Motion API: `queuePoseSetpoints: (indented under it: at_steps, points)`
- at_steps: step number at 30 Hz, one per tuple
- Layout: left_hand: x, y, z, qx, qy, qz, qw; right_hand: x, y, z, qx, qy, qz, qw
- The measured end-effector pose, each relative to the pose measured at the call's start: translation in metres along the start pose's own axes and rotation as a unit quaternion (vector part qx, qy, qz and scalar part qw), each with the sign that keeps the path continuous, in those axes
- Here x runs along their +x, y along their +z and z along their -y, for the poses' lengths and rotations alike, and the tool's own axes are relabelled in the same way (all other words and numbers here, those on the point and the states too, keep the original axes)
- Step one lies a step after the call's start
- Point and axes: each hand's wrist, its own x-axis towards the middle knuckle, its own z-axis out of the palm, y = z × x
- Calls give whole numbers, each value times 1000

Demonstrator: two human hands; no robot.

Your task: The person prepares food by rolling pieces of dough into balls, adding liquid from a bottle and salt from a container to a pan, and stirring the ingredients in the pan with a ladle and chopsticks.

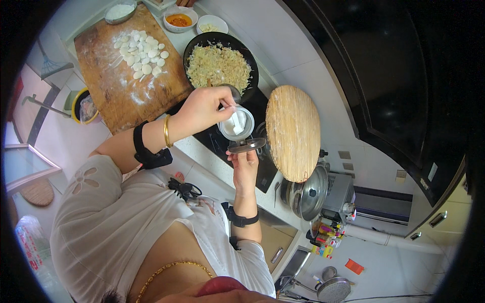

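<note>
My left hand (210, 106) pinches a small white spoon (237, 124), its bowl end inside a round seasoning jar (250, 123) with white granules. The jar's dark see-through lid (247, 145) is tilted up on the near side. Below the lid, my right hand (244, 170) holds the jar, its grip partly hidden. Just beyond the jar sits a black wok (255, 70), filled with a pale chopped mixture (219, 64). A dark rounded utensil (232, 92) rests at the wok's near edge, partly covered by my left hand.
Dough pieces (142, 55) lie on a floured wooden board (100, 72) at left. Bowls hold flour (120, 12), an orange-brown liquid (179, 20) and pale bits (209, 28). A round reed mat (293, 132) stands right of the black cooktop (212, 146), beside a lidded metal pot (312, 195).
</note>
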Motion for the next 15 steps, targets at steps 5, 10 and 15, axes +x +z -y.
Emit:
queuePoseSetpoints:
  at_steps: [5,10,15]
  points:
    - [15,-8,15,-205,-35,-27,978,1,3,5,12,5,1,1000]
    - [60,-36,11,-145,0,-64,987,1,-1,5,22,16,-3,1000]
    - [115,-50,20,251,138,-113,951,-5,-4,10,18,5,8,1000]
